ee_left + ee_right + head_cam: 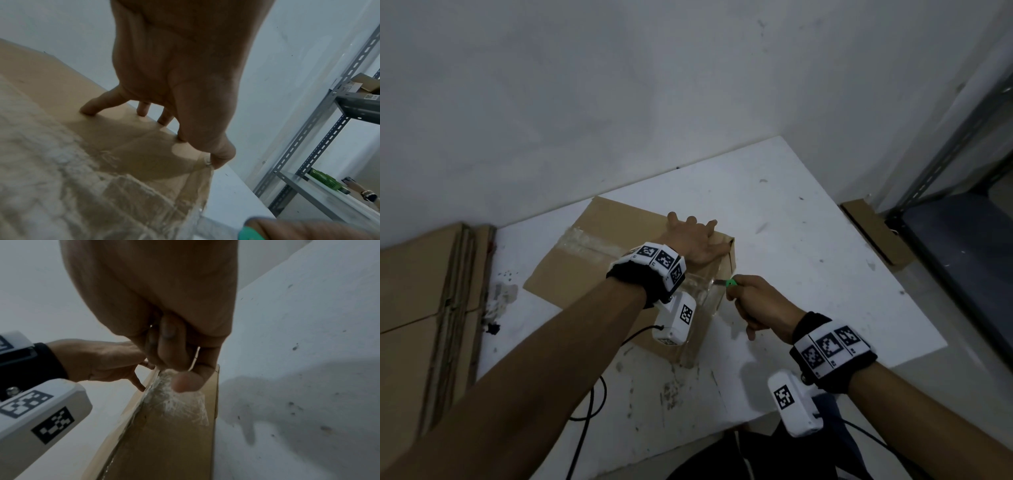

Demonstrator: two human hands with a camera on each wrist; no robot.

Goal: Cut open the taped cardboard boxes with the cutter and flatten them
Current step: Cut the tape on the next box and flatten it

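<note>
A brown cardboard box (585, 246) lies on the white table (808, 240), with clear tape (585, 244) across its top and down its right side. My left hand (691, 236) presses on the box's far right corner, fingers (90, 108) spread and their tips on the cardboard (51, 81). My right hand (760, 305) grips a green cutter (729, 282) beside the box's right side. Its blade (195, 358) points into the crumpled tape (180, 402) on that side wall (168, 443). The cutter's green end (248, 233) shows in the left wrist view.
A stack of flattened cardboard (421, 291) lies left of the table. Another cardboard piece (873, 233) rests against the wall at the right, beside a grey metal shelf (945, 154). Black cables (592, 404) trail over the table's near edge. A white wall stands behind.
</note>
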